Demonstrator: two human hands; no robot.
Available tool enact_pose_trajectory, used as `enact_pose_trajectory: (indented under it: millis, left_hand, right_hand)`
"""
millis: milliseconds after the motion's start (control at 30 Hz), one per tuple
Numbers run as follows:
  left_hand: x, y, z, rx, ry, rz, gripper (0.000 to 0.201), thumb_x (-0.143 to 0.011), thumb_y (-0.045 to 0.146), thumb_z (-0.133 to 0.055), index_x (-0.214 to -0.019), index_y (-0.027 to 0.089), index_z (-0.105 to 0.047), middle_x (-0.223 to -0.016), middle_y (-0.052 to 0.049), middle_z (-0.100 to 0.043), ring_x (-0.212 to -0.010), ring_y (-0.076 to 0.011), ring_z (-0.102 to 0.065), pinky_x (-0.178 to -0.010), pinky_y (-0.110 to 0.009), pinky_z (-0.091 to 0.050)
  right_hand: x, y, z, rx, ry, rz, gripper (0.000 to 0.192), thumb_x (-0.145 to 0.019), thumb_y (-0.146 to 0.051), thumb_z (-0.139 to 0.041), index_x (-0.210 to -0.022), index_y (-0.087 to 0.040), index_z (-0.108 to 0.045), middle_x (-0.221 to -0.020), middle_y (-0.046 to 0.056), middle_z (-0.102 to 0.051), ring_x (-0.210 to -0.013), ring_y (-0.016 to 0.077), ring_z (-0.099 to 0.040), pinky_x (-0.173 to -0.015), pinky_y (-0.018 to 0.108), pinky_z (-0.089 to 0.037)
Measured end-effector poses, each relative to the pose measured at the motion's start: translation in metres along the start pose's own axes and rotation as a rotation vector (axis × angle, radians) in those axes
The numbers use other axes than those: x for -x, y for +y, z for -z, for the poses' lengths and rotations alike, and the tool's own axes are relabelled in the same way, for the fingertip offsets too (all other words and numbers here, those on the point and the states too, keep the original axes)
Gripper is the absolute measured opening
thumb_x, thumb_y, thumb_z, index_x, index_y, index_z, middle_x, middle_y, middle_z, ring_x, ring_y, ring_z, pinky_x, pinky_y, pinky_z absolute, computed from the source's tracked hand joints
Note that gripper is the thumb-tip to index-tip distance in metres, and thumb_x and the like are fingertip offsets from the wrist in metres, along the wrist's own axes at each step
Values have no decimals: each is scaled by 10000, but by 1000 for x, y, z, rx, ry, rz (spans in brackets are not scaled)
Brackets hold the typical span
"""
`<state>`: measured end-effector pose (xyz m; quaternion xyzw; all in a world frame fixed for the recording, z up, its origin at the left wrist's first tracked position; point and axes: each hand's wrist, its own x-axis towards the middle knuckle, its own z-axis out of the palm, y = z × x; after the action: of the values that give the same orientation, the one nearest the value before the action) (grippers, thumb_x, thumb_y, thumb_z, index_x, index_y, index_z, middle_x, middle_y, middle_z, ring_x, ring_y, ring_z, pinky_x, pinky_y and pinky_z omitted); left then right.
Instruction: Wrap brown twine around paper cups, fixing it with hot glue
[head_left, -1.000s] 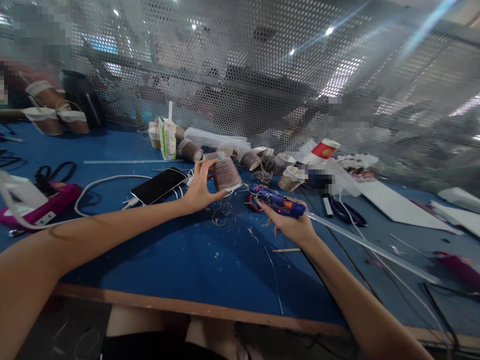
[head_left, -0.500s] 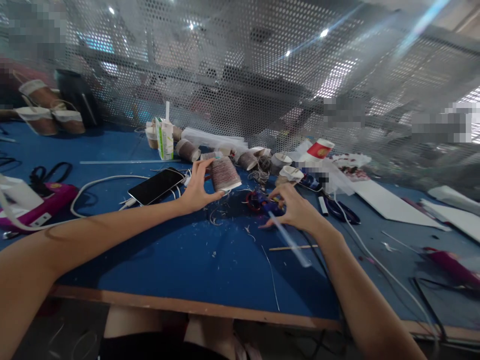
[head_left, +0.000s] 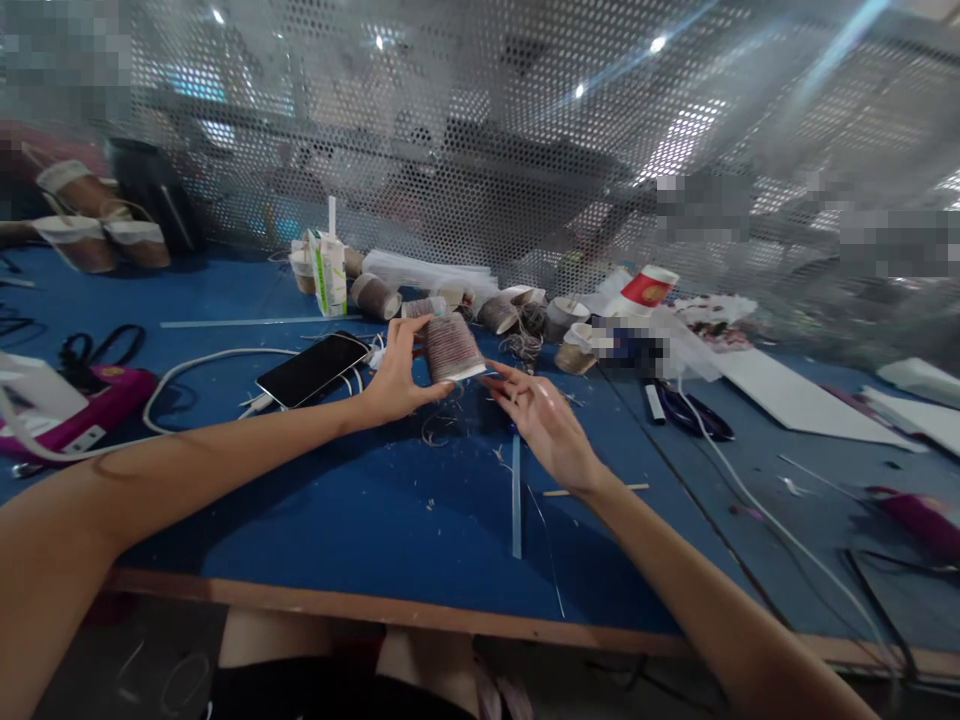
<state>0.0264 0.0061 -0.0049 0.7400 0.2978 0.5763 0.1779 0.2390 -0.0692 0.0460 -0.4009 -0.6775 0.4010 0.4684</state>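
My left hand (head_left: 401,375) is closed round a small cup wrapped in brownish string (head_left: 454,348), tilted on its side above the table with its pale rim toward the right. My right hand (head_left: 544,415) reaches to that rim with its fingers drawn together; whatever is between the fingertips is too small to make out. A translucent glue stick (head_left: 516,505) points toward the table's front edge from below the right hand. The blue glue gun it belongs to is almost wholly hidden behind that hand. Loose string scraps (head_left: 439,430) lie under the cup.
Several string-wrapped cups (head_left: 375,296) lie along the back, by a drink carton (head_left: 328,275) and a red-and-white paper cup (head_left: 649,288). A phone (head_left: 313,368) with cables is at left, near a magenta power strip (head_left: 105,405). A thin wooden stick (head_left: 626,490) lies at right.
My right hand has moved left from the glue gun to the cup's rim. The glue stick has swung from a slant to nearly straight. The left hand still holds the cup.
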Motion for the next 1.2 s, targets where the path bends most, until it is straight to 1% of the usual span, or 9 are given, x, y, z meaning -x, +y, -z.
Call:
enact_pose_trajectory:
  millis: [167, 300, 400, 500, 600, 667, 800, 967, 1200]
  left_hand:
    - [0, -3, -2, 20, 27, 39, 793, -683, 335, -785, -1322, 249, -323, -1252, -113, -374, -1118, -264, -532, -921, -476, -581]
    - [0, 0, -1, 44, -35, -37, 792, -668, 369, -787, -1301, 215, -337, -1258, -133, -379, -1197, -304, -502, -941, -480, -571]
    - [0, 3, 1, 43, -99, -66, 783, -668, 385, -783, -1299, 210, -354, -1265, -137, -401, -1214, -312, -505, -959, -499, -557]
    - [-1, 4, 2, 48, -106, -64, 775, -667, 374, -779, -1299, 216, -358, -1279, -137, -401, -1228, -314, -500, -965, -509, -551]
    - [-1, 5, 2, 45, -107, -51, 779, -661, 353, -786, -1300, 216, -361, -1280, -132, -397, -1216, -298, -504, -970, -491, -553]
    - [-2, 5, 2, 35, -118, -40, 773, -663, 339, -784, -1301, 211, -368, -1274, -128, -399, -1206, -286, -508, -980, -477, -550]
    - [-2, 6, 2, 19, -152, -26, 770, -662, 335, -783, -1303, 208, -377, -1255, -117, -407, -1179, -275, -519, -982, -469, -548]
    - [-3, 5, 2, 40, -219, -48, 790, -670, 365, -779, -1328, 212, -371, -1241, -109, -406, -1199, -283, -495, -994, -484, -539]
    - [-3, 5, 3, 85, -280, -59, 800, -659, 363, -778, -1340, 227, -380, -1253, -112, -392, -1214, -304, -476, -984, -499, -539]
  right_hand:
    - [0, 13, -7, -87, 160, -85, 460, -774, -706, -577, -891, -275, -466, -1196, 82, -629, -1218, 244, -603, -1104, 490, -434]
    - [1, 13, -15, -237, -129, -135, 496, -786, -762, -494, -788, -268, -453, -1001, 70, -666, -1175, 264, -627, -1045, 508, -466]
    - [4, 8, -24, -317, -264, -151, 525, -774, -794, -476, -791, -270, -458, -896, 49, -644, -1092, 261, -664, -978, 504, -498]
    - [6, 1, -25, -381, -349, -172, 510, -767, -755, -550, -748, -257, -438, -798, 15, -637, -879, 218, -698, -915, 472, -523]
    - [7, -8, -21, -436, -409, -231, 453, -770, -585, -695, -707, -246, -402, -616, -48, -583, -586, 147, -609, -794, 420, -551]
    - [8, -13, -18, -457, -373, -244, 441, -763, -500, -743, -684, -242, -394, -521, -83, -511, -471, 111, -501, -672, 359, -545]
    - [5, -18, -10, -487, -156, -175, 433, -772, -476, -749, -630, -233, -419, -439, -94, -413, -427, 91, -380, -496, 252, -425]
    - [-1, -15, -2, -520, -2, -80, 363, -772, -341, -780, -622, -220, -472, -419, -92, -452, -423, 76, -376, -498, 228, -381]
    - [-2, -6, -4, -376, 66, -33, 383, -772, -362, -767, -615, -226, -444, -467, -79, -525, -429, 92, -454, -509, 255, -406]
